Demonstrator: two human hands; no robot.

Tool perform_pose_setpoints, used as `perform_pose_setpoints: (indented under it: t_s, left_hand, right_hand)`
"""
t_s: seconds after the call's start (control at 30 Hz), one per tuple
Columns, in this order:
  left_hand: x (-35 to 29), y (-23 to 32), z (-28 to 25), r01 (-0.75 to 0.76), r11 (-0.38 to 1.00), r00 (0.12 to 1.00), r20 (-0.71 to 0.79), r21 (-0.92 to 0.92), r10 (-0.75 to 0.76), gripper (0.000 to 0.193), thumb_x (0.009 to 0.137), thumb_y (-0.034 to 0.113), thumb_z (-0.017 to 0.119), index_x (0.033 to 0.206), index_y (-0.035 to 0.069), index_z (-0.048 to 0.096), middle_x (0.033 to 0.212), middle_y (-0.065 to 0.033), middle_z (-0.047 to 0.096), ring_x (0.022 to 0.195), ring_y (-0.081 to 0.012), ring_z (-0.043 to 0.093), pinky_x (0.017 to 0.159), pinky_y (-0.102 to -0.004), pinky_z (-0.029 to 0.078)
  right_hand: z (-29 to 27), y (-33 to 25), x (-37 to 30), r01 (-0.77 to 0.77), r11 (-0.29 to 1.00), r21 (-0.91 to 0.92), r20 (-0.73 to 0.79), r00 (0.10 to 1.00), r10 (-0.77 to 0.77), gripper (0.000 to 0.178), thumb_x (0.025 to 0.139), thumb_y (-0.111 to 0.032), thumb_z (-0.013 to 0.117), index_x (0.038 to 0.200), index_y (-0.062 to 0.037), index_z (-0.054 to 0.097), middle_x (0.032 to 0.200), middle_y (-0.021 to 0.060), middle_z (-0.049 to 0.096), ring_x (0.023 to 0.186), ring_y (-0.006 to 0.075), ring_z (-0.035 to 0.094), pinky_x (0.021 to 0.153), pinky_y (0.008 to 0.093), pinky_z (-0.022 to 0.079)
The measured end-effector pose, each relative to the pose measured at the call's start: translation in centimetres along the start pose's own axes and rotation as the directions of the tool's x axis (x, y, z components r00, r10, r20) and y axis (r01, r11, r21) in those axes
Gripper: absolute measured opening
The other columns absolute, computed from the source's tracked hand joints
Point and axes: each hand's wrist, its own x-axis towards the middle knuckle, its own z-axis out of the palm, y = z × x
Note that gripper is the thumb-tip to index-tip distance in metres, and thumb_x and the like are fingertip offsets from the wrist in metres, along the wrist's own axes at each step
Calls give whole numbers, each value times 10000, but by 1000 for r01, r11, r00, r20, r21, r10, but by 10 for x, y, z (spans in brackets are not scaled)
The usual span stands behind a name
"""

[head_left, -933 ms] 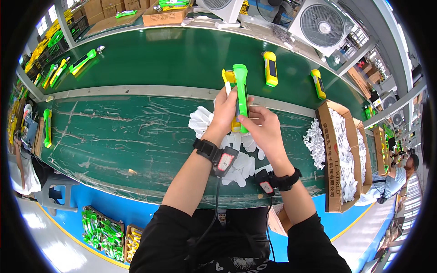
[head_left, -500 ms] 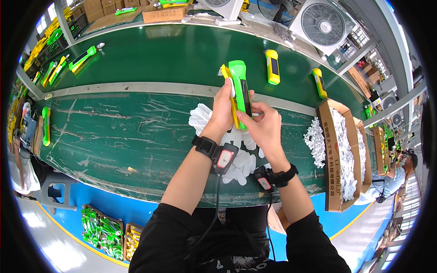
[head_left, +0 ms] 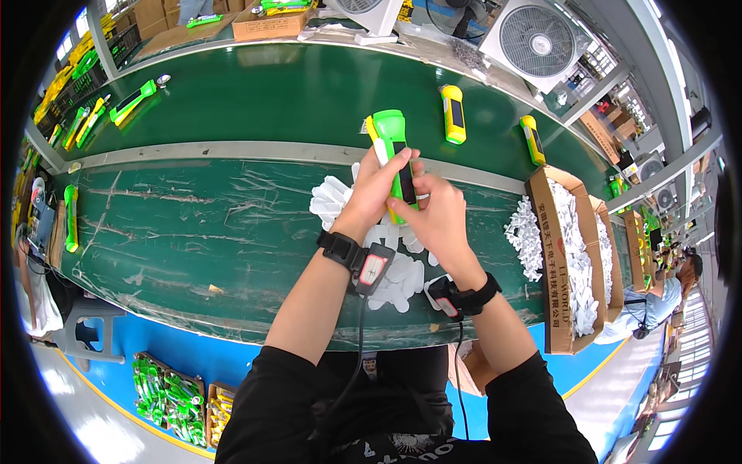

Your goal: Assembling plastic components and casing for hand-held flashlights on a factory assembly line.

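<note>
A green flashlight body [head_left: 389, 127] with a dark panel along its face and a yellow part along its left side is held upright over the bench. My left hand [head_left: 377, 185] wraps round its left side, the thumb lying across the dark panel. My right hand [head_left: 437, 213] grips the lower right, thumb near the bottom end and fingers bent at the edge. Beneath my hands, loose white plastic pieces [head_left: 398, 282] lie in a pile on the green bench [head_left: 193, 232]. More white pieces [head_left: 331, 199] sit left of my left wrist.
Cartons of small white parts [head_left: 568, 255] stand at the right, with a white heap [head_left: 525, 236] beside them. On the far green belt [head_left: 294, 93] rest a yellow flashlight [head_left: 454, 114] and another [head_left: 532, 139]. A green flashlight [head_left: 71, 218] lies at the bench's left end.
The flashlight has come slightly down and left, its panel turned more toward me. My left thumb has moved onto the panel. The whole view has shifted a little.
</note>
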Motion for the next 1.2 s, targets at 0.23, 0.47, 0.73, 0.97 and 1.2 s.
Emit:
perform_pose_setpoints:
  t_s: [0.23, 0.47, 0.73, 0.97, 1.2]
  left_hand:
    - [4, -2, -4, 51, 990, 987, 158, -129, -30, 377, 841, 138, 605, 1179, 38, 470, 951, -78, 572, 852, -198, 607, 797, -365, 532]
    - [-8, 7, 0, 174, 984, 940, 307, -48, -152, 400, 806, 164, 592, 1157, -4, 499, 1030, -126, 602, 891, -241, 630, 841, -387, 527]
    - [-15, 8, -4, 301, 950, 884, 396, -82, -247, 343, 718, 251, 623, 938, -9, 576, 863, -114, 615, 794, -256, 640, 732, -365, 535]
    - [-11, 6, -13, 406, 828, 835, 526, -386, -164, 433, 732, 231, 594, 1094, 5, 521, 757, -41, 502, 585, -139, 480, 554, -293, 433]
    - [-2, 2, -3, 223, 883, 948, 302, -413, -99, 438, 822, 222, 559, 1189, 6, 459, 812, -29, 466, 661, -110, 448, 639, -276, 422]
  right_hand:
    - [-29, 27, 28, -87, 939, 332, -32, 994, 103, 326, 897, -274, 601, 857, 48, 639, 667, 84, 629, 584, 143, 577, 556, 306, 471]
    - [-35, -2, 49, -396, 598, 696, 345, 916, 205, 464, 941, -405, 532, 771, 19, 615, 604, 7, 525, 526, 79, 465, 494, 235, 398]
    - [-18, -19, 36, -289, 620, 730, 150, 952, 268, 438, 894, -371, 621, 834, 63, 626, 554, 17, 526, 380, 54, 417, 335, 223, 319]
    - [-14, -6, 48, -218, 697, 683, 114, 975, 193, 423, 884, -345, 639, 885, 77, 619, 665, 53, 597, 542, 98, 548, 478, 236, 436]
    - [-76, 73, 42, -181, 957, 226, 60, 983, 172, 318, 834, -278, 666, 940, 19, 629, 849, 97, 659, 768, 178, 633, 672, 294, 507]
